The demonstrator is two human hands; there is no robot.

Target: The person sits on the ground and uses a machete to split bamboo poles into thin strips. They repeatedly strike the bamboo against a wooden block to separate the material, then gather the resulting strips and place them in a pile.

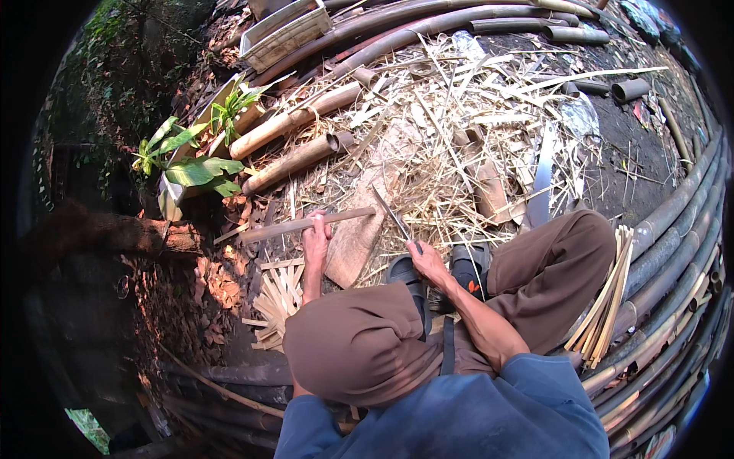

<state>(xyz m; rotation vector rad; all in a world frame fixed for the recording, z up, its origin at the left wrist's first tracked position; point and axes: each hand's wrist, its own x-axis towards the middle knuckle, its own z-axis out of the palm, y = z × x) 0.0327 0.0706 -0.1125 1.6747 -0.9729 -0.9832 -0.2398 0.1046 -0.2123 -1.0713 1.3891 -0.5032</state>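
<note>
My left hand (pixel 316 241) is closed round a long brown bamboo piece (pixel 279 229), which lies roughly crosswise with its right end over a wooden board (pixel 355 249). In my right hand (pixel 430 262) is a knife (pixel 394 215), its narrow blade pointing up and to the left. The blade's tip is close to the right end of the bamboo piece; whether they touch I cannot tell. Beside my left forearm lies a pile of short split bamboo slats (pixel 277 302). My feet in dark sandals (pixel 405 275) rest just below the knife hand.
Shavings (pixel 436 176) cover the ground ahead. A saw (pixel 544 172) stands among them to the right, near cut bamboo tubes (pixel 302 161). Long bamboo poles (pixel 673 229) and a bundle of thin strips (pixel 608 306) lie on my right. A pale crate (pixel 283 34) sits at the back.
</note>
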